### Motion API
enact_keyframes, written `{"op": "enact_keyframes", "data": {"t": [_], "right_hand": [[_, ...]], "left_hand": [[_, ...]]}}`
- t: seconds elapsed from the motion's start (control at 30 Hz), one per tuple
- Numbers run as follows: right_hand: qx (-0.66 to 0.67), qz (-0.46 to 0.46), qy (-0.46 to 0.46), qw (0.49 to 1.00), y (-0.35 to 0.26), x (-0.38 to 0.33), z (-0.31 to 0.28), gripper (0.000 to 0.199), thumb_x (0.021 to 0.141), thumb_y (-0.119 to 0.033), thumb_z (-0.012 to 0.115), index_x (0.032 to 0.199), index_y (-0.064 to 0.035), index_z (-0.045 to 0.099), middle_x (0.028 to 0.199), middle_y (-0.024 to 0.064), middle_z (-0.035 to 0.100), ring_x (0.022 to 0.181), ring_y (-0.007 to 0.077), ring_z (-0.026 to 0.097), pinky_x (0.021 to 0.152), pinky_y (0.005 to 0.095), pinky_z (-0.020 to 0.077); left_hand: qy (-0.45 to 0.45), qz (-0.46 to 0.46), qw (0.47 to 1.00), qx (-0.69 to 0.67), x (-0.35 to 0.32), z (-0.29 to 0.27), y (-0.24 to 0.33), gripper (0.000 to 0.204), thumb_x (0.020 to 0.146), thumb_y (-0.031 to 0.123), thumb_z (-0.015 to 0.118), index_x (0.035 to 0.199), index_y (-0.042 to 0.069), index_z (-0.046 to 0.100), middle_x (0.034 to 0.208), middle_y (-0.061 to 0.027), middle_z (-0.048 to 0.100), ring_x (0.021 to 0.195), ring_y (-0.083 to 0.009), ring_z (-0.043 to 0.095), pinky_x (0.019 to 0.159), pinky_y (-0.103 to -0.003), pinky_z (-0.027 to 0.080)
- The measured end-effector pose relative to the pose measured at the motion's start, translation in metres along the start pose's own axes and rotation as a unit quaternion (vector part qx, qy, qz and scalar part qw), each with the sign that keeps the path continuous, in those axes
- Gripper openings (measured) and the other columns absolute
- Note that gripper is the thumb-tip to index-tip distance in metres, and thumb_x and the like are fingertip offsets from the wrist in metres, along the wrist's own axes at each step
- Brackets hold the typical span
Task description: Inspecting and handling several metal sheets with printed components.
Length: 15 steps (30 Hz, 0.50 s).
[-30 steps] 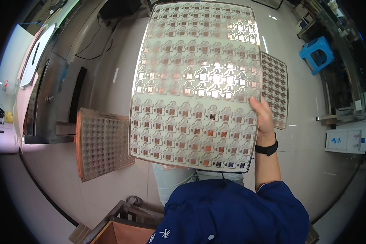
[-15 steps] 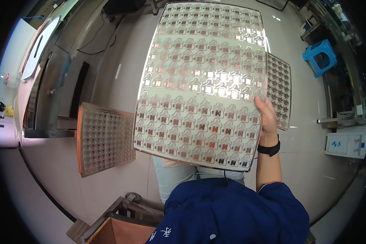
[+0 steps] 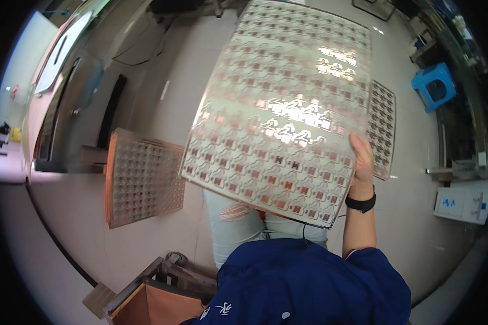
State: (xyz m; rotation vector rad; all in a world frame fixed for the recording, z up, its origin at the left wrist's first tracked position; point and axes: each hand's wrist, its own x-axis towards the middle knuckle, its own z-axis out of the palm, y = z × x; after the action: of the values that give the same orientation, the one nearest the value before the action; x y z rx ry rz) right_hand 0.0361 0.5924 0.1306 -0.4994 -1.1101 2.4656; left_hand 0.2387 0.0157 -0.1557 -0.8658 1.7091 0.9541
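A large thin sheet fills the middle of the view, pale green with rows of small shiny copper-coloured outlines, like a circuit board panel. My right hand, below a black wristband, is closed on its right edge, with the thumb over the front face and the other fingers hidden behind. The panel is raised above my lap and tilted, its top leaning to the right, and bright reflections cross its middle. My left hand is not visible.
To the left stands a stack of similar panels with copper-coloured edges. Another panel shows behind the held one at right. A blue stool and a white box are farther right. At lower left is a copper-toned open box.
The held panel has tilted clockwise, its top shifting right, and its reflections have moved. My right hand keeps its grip on the edge. The surroundings have shifted slightly in view.
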Motion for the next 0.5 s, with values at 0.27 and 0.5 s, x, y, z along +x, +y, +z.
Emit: {"op": "enact_keyframes", "data": {"t": [0.27,0.5], "right_hand": [[0.036,-0.032,0.026,0.998,0.012,-0.008,0.006,0.041,0.094,-0.014,0.044,0.130,0.0019,0.034,0.124,0.0148,0.050,0.109,0.0247,0.054,0.090,0.0369,0.0468],[0.116,-0.008,-0.054,0.992,0.026,-0.017,0.017,0.045,0.094,-0.017,0.044,0.134,0.0007,0.031,0.134,0.0143,0.042,0.120,0.0272,0.044,0.101,0.0426,0.0366]], "left_hand": [[0.064,0.291,0.909,-0.293,-0.069,-0.016,0.271,0.030,0.093,0.021,0.045,0.118,0.004,0.048,0.107,-0.0087,0.058,0.094,-0.0167,0.057,0.079,-0.029,0.047],[-0.353,0.509,0.700,-0.355,-0.215,0.087,0.410,0.039,0.093,0.016,0.047,0.129,0.004,0.037,0.123,-0.0124,0.049,0.113,-0.0221,0.048,0.097,-0.037,0.040]]}}
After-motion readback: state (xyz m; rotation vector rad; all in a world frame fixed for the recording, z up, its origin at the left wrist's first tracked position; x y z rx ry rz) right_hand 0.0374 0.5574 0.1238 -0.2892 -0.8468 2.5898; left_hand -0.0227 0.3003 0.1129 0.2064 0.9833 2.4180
